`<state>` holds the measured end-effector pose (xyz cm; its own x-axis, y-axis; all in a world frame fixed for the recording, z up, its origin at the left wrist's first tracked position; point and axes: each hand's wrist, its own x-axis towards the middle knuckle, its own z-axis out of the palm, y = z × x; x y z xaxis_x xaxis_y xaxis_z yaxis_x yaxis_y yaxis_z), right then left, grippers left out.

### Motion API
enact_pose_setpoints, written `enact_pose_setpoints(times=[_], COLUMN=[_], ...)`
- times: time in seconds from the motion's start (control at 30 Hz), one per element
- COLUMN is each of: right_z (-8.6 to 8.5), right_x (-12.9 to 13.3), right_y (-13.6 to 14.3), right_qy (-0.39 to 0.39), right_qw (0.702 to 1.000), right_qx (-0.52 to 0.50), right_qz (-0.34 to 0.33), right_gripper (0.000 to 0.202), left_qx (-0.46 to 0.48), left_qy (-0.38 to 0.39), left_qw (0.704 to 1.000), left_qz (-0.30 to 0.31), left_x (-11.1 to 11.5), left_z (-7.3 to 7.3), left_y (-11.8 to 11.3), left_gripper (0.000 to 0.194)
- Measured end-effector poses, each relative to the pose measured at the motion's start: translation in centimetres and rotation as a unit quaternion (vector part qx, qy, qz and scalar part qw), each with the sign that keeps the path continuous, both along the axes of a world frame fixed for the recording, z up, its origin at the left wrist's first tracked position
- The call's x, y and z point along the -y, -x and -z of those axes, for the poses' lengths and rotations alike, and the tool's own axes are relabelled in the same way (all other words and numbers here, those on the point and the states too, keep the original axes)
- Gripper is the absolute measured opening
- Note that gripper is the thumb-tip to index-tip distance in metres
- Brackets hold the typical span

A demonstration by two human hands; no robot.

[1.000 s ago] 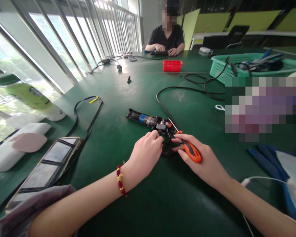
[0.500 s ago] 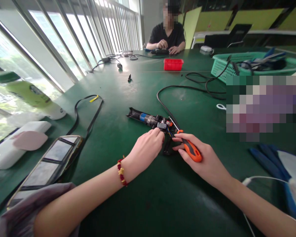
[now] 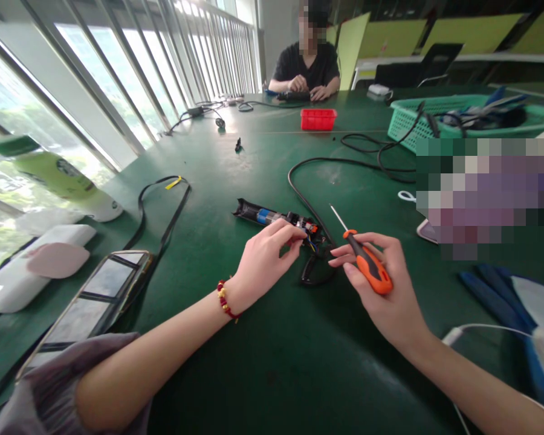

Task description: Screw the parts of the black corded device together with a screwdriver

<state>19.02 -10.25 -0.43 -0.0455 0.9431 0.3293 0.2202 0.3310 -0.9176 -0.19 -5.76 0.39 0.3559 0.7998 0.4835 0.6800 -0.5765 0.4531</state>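
Note:
An opened black power tool with a blue band, coloured wires and a black cable lies on the green table. My left hand is over its wired end, with thumb and index finger closed together there; what they pinch is too small to make out. My right hand holds an orange and black screwdriver, its metal tip pointing up and to the left, apart from the tool. A black handle part of the tool sits between my hands.
On the left are a phone, a white case, a strap and a bottle. Ahead stands a red tray; a person sits beyond. A green basket and blue-white gloves are at right.
My right hand has moved right with the screwdriver, whose tip has left the power tool. My left hand has shifted slightly, its thumb and index finger now showing.

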Motion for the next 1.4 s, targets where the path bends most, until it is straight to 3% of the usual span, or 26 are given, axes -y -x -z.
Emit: enact_pose_setpoints(times=[0.1,0.23,0.57,0.87,1.03,1.1,1.23,1.27,1.4], right_z=[-0.2,-0.4,-0.2,-0.3,-0.4,-0.5,-0.8,-0.9,-0.9], right_x=[0.0,-0.2,-0.1,0.0,0.1,0.1,0.3,0.3,0.6], right_y=[0.0,0.0,-0.2,-0.4,-0.4,-0.4,-0.5,-0.6,-0.6], right_qy=[-0.025,-0.018,-0.024,-0.054,-0.080,-0.096,-0.133,-0.141,-0.149], right_qw=[0.999,0.999,0.999,0.997,0.995,0.993,0.989,0.988,0.984], right_qx=[-0.034,-0.032,-0.041,-0.057,-0.045,-0.036,0.039,0.060,0.099], right_qz=[0.017,0.015,0.011,0.007,0.045,0.058,0.047,0.032,0.005], right_gripper=[0.027,0.027,0.024,0.020,0.017,0.019,0.023,0.023,0.021], left_qx=[-0.034,-0.084,-0.093,-0.138,-0.198,-0.205,-0.191,-0.195,-0.223], left_qy=[-0.068,-0.104,-0.113,-0.145,-0.157,-0.150,-0.102,-0.085,-0.014], left_qw=[0.997,0.991,0.988,0.980,0.967,0.967,0.976,0.977,0.974], left_qz=[0.004,0.011,0.047,0.011,0.024,0.033,-0.002,-0.003,0.034], left_x=[-1.2,-2.3,-2.6,-2.5,-2.5,-2.7,-4.1,-4.5,-5.7], left_z=[-0.2,0.3,0.6,0.7,0.2,-0.1,-0.5,-0.5,-0.3], left_y=[-0.4,-0.5,0.3,0.6,0.8,1.2,2.6,3.0,4.3], left_gripper=[0.016,0.020,0.019,0.022,0.022,0.024,0.069,0.073,0.059])
